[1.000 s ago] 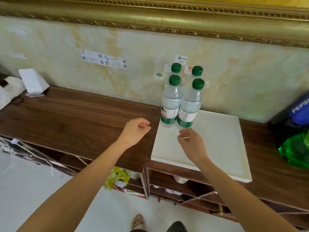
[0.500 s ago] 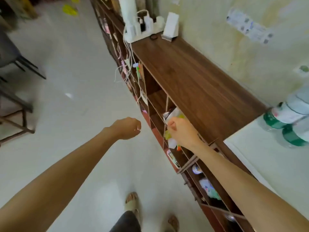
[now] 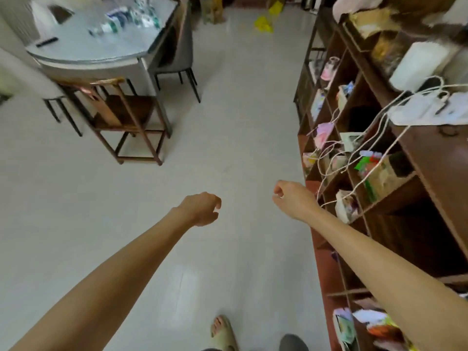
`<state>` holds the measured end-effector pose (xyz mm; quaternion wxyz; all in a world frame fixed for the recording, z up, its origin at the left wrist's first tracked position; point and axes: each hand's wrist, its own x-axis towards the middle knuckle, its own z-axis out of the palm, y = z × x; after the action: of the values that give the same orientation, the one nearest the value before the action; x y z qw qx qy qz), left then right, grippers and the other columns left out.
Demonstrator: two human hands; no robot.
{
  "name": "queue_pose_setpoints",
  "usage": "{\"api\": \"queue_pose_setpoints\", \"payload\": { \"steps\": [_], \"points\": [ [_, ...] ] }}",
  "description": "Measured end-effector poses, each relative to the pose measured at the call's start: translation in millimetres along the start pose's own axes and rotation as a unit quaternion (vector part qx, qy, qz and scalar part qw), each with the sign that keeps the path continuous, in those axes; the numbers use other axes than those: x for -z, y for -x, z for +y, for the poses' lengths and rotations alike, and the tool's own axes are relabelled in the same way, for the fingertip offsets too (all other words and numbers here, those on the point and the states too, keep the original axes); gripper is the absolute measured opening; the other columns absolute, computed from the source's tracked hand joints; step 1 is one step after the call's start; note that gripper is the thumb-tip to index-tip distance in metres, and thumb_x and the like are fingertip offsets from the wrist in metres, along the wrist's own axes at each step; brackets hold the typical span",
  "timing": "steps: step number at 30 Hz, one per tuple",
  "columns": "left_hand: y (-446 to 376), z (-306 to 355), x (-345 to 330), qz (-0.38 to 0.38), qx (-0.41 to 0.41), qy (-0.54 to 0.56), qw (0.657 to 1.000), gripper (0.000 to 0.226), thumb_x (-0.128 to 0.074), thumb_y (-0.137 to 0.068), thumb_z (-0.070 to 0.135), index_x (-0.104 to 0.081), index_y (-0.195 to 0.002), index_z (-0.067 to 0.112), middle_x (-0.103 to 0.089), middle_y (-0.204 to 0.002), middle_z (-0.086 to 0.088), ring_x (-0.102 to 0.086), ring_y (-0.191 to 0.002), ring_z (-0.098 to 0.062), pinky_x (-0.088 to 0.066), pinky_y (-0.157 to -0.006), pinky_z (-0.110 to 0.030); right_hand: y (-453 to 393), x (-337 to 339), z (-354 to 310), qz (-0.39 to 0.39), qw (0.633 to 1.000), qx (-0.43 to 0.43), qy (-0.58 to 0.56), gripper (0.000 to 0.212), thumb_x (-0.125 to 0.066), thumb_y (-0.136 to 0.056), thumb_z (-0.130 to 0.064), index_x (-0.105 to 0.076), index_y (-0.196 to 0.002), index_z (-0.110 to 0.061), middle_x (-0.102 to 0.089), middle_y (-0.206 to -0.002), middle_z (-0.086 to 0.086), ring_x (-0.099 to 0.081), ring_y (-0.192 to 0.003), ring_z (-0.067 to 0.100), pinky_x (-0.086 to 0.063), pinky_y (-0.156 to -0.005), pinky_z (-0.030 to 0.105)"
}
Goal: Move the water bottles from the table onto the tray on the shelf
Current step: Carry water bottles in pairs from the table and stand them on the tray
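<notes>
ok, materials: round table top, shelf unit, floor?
Pale grey round table top: glossy, looks like stone or glass, from the sheen; blurred, unsure. Dark brown shelf unit: wood or wood-look laminate, visible grain, matte. Off-white floor: polished tile, soft reflections.

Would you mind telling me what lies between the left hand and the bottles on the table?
In the head view, mostly bare floor, then a wooden chair at the table, lies between the left hand and the bottles.

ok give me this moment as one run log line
phase: walking toward table | left hand: empty, loosely curled | right hand: empty, loosely curled | water bottles: on table, blurred | shelf: at right
</notes>
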<state>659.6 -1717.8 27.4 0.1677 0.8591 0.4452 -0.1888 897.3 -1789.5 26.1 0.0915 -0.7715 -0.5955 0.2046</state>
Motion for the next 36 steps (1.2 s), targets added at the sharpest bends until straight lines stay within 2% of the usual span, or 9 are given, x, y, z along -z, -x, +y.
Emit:
{"api": "queue_pose_setpoints", "payload": {
  "steps": [6,14,19,25,31,36],
  "points": [
    [-68,-90,64,0.021,0.032,0.013,0.999,0.034,-0.048,-0.096,0.026,-0.053,-0.129,0.021,-0.058,-0.131,0.0,-0.055,-0.118,-0.022,-0.045,-0.092,-0.034,-123,6,-65,-0.008,0.999,0.038,-0.002,0.025,-0.051,-0.092,-0.028,-0.056,-0.113,-0.016,-0.065,-0.109,0.004,-0.06,-0.1,0.027,-0.048,-0.082,0.034],
    [-207,-174,145,0.053,0.077,0.033,0.995,0.035,-0.05,-0.094,0.024,-0.054,-0.129,0.021,-0.058,-0.131,0.0,-0.056,-0.116,-0.023,-0.049,-0.092,-0.037,-325,24,-103,-0.038,0.996,0.085,-0.001,0.022,-0.051,-0.092,-0.026,-0.058,-0.11,-0.016,-0.066,-0.106,0.004,-0.061,-0.098,0.027,-0.05,-0.083,0.034],
    [-294,-227,215,0.035,0.111,0.063,0.991,0.035,-0.05,-0.095,0.024,-0.053,-0.13,0.02,-0.058,-0.129,-0.001,-0.057,-0.114,-0.022,-0.049,-0.093,-0.036,-460,59,-126,-0.061,0.991,0.116,0.018,0.023,-0.05,-0.092,-0.028,-0.056,-0.111,-0.017,-0.065,-0.108,0.002,-0.06,-0.098,0.024,-0.046,-0.079,0.03],
    [-392,-291,289,0.04,0.12,0.111,0.986,0.036,-0.051,-0.096,0.021,-0.052,-0.132,0.017,-0.059,-0.128,-0.003,-0.059,-0.11,-0.022,-0.05,-0.094,-0.037,-608,82,-153,-0.08,0.988,0.126,0.028,0.023,-0.051,-0.091,-0.028,-0.055,-0.111,-0.017,-0.064,-0.108,0.003,-0.06,-0.099,0.025,-0.047,-0.081,0.031],
    [-515,-381,357,0.048,0.115,0.12,0.985,0.036,-0.052,-0.095,0.023,-0.054,-0.131,0.019,-0.059,-0.129,-0.002,-0.057,-0.117,-0.022,-0.047,-0.101,-0.038,-764,93,-184,-0.075,0.99,0.119,0.018,0.023,-0.053,-0.089,-0.027,-0.057,-0.11,-0.017,-0.065,-0.108,0.003,-0.061,-0.099,0.026,-0.049,-0.084,0.031],
    [-621,-453,428,0.029,0.115,0.123,0.985,0.036,-0.052,-0.095,0.024,-0.054,-0.131,0.018,-0.06,-0.129,-0.003,-0.062,-0.111,-0.022,-0.051,-0.096,-0.037,-892,121,-218,-0.073,0.992,0.101,0.003,0.024,-0.054,-0.089,-0.028,-0.057,-0.111,-0.017,-0.066,-0.107,0.004,-0.061,-0.098,0.025,-0.05,-0.086,0.033]
  ]
}}
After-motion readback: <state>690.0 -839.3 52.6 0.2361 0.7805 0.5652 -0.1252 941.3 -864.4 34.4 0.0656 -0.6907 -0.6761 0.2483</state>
